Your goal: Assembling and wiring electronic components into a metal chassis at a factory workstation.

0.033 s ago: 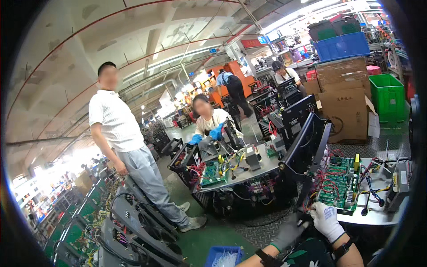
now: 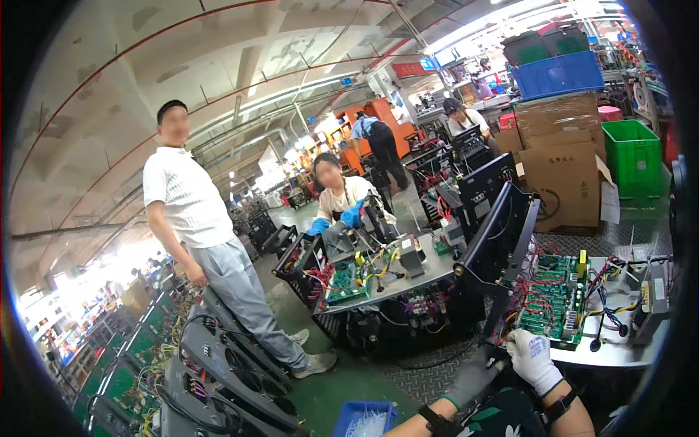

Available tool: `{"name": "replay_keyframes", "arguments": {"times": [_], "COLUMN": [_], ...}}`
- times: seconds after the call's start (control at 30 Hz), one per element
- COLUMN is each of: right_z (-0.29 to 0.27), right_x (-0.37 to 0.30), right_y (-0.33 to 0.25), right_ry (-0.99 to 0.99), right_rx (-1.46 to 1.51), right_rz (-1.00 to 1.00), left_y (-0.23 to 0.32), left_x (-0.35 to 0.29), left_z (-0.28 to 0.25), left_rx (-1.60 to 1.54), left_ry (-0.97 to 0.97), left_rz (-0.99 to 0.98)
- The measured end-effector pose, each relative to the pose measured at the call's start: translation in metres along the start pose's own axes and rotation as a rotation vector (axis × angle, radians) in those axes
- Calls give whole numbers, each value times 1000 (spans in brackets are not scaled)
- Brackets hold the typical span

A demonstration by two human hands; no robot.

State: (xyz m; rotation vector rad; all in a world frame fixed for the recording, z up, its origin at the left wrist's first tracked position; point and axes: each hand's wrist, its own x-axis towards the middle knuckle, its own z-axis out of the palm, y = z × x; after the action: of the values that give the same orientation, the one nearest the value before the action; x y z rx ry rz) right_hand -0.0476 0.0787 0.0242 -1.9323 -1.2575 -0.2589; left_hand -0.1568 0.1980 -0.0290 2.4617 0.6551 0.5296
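My left hand (image 2: 475, 376), in a grey glove, reaches to the lower edge of an open machine chassis. Its fingers are curled near a dark part and are blurred. Close beside it is my right hand (image 2: 534, 358) in a white glove, fingers bent and closed at the chassis edge by some red wires; whatever they pinch is hidden. Just beyond the right hand lies a green circuit board (image 2: 551, 302) with many red wires, on a white metal plate (image 2: 604, 355). A black panel with a handle bar (image 2: 489, 244) rises at the board's left.
Another open chassis (image 2: 386, 288) stands ahead, where a person in blue gloves (image 2: 351, 215) works. A person in a white shirt (image 2: 191, 197) stands left beside a row of grey panels (image 2: 211, 364). A blue bin (image 2: 364, 420) is at the bottom; cartons (image 2: 561, 182) and a green crate (image 2: 632, 160) stand right.
The whole view has shifted very slightly. Both my hands stay at the same place on the chassis edge.
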Motion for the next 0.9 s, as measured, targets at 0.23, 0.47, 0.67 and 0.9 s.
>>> {"name": "replay_keyframes", "arguments": {"times": [0.23,0.47,0.67,0.9], "right_z": [2,1,2,1], "right_x": [-1,-3,-2,0], "right_y": [7,6,6,1], "right_ry": [10,17,8,-1], "right_rx": [51,55,31,11], "right_rz": [-17,-13,-4,0], "left_y": [4,-6,-3,3], "left_x": [7,5,4,-1], "left_z": [-11,-3,-17,-44], "left_rx": [-237,-608,-532,-562], "left_ry": [-24,-210,-272,-318], "left_rz": [-100,-107,-170,-175]}}
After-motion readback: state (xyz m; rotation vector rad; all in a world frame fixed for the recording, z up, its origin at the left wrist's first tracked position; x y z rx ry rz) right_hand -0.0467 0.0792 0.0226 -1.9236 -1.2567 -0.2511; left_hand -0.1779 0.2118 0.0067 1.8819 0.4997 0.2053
